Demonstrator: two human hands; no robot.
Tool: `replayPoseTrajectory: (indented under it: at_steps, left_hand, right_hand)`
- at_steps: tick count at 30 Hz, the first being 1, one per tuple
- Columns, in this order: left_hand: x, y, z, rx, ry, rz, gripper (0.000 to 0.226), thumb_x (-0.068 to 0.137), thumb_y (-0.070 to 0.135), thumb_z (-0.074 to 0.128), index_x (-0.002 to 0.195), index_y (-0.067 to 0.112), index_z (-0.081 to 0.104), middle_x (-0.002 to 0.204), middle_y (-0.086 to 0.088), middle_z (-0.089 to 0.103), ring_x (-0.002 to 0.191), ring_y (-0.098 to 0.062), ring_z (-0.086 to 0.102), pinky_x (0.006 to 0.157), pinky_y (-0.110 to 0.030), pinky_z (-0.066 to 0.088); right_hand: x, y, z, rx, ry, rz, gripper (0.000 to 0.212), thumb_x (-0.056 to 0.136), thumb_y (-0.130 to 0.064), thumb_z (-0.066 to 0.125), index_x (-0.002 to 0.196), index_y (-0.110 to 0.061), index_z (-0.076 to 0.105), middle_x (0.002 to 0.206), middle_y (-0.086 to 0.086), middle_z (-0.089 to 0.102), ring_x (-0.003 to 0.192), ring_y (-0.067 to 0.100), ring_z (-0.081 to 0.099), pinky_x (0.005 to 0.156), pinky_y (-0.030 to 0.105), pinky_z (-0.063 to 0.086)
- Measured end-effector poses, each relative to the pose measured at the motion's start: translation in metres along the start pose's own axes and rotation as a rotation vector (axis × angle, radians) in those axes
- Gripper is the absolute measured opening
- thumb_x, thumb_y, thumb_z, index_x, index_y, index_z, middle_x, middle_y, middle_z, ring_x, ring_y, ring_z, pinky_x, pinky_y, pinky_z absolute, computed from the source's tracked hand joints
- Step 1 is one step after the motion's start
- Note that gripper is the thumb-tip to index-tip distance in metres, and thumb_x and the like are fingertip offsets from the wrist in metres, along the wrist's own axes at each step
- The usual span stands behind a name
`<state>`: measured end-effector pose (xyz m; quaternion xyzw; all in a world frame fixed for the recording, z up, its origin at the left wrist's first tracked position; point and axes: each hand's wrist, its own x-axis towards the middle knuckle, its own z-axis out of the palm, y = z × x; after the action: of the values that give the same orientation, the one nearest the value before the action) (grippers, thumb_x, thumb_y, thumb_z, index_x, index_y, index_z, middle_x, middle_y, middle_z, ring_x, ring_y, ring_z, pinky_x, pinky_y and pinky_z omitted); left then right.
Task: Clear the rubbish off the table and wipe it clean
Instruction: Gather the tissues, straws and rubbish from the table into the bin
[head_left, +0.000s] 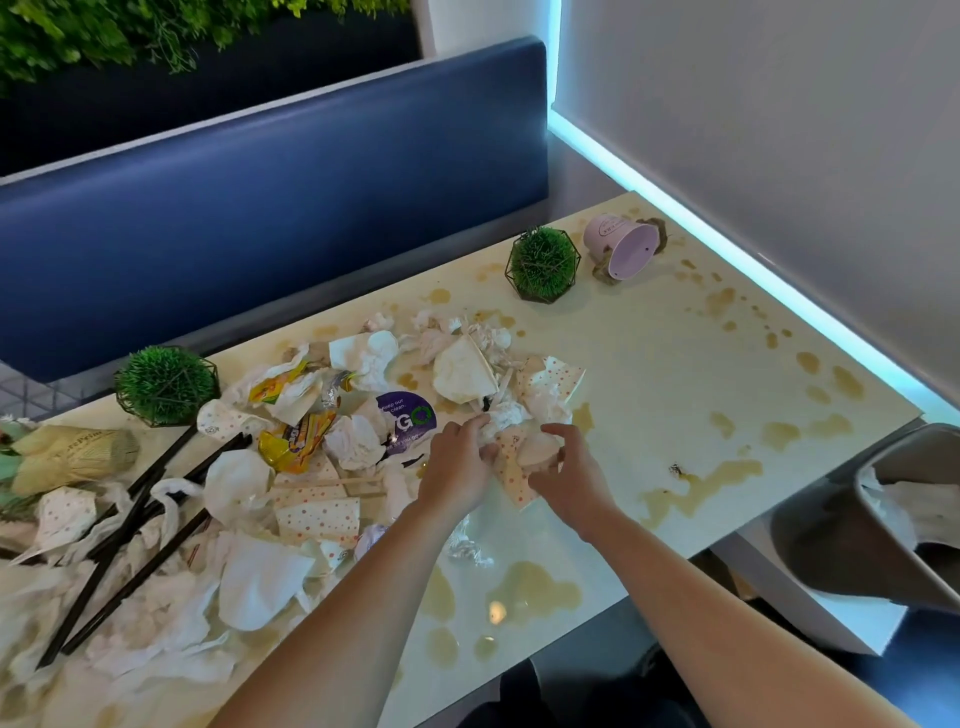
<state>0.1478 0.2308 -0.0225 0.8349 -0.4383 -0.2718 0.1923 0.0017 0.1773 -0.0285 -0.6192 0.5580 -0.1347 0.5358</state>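
Both hands work at the right edge of the litter heap, near the middle of the cream, glossy bench (649, 364). The left hand (457, 467) pinches a crumpled white napkin (506, 415), fingers curled onto it, while the right hand (563, 467) closes its fingers around a flattened white paper cup with red dots (519, 457). They sit close together, probably so several pieces can be bunched into one load.

The grey plastic bin (852, 530) stands off the bench's right end, tilted towards it and already holding white paper; that likely explains why the heap is being cleared from the right side first.

Most of the rubbish is still on the bench: more crumpled napkins, dotted cups, yellow foil wrappers (291, 441) and long black straws (130, 525) spread to the left. Brown liquid spills (696, 483) dot the bare right half and near edge, so wiping looks some way off. A pink pot (621, 244) lies tipped over at the far right, beside a green ball plant in a wire frame (543, 265).
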Motion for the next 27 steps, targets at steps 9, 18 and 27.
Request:
replayPoseTrajectory:
  at_steps: [9,18,27]
  left_hand:
    - [0.020,0.011,-0.015,-0.326,-0.161,-0.163,0.072,0.089,0.041,0.066,0.150,0.021,0.033,0.143,-0.012,0.023,0.113,-0.034,0.056,0.096,-0.040,0.050]
    - [0.032,0.001,-0.036,-0.283,0.045,-0.239,0.034,0.098,0.030,0.055,0.124,0.008,0.054,0.111,-0.009,0.058,0.086,-0.025,0.059,0.076,-0.038,0.052]
    - [0.039,-0.010,-0.052,-0.345,0.249,-0.272,0.039,0.099,0.037,0.051,0.123,0.006,0.057,0.106,-0.011,0.060,0.092,-0.026,0.057,0.064,-0.027,0.037]
  right_hand:
    - [0.023,-0.032,-0.022,0.057,-0.127,-0.126,0.064,0.085,0.011,0.041,0.124,-0.039,0.053,0.102,0.001,0.058,0.089,0.021,0.058,0.062,0.020,0.047]
    - [0.050,-0.043,-0.022,-0.148,-0.051,-0.161,0.051,0.083,-0.001,0.054,0.124,-0.032,0.054,0.115,-0.001,0.056,0.100,0.018,0.049,0.088,0.024,0.044]
    - [0.069,-0.031,-0.016,-0.702,0.067,-0.125,0.051,0.092,-0.017,0.053,0.140,-0.029,0.039,0.134,0.007,0.045,0.122,0.028,0.037,0.100,0.035,0.034]
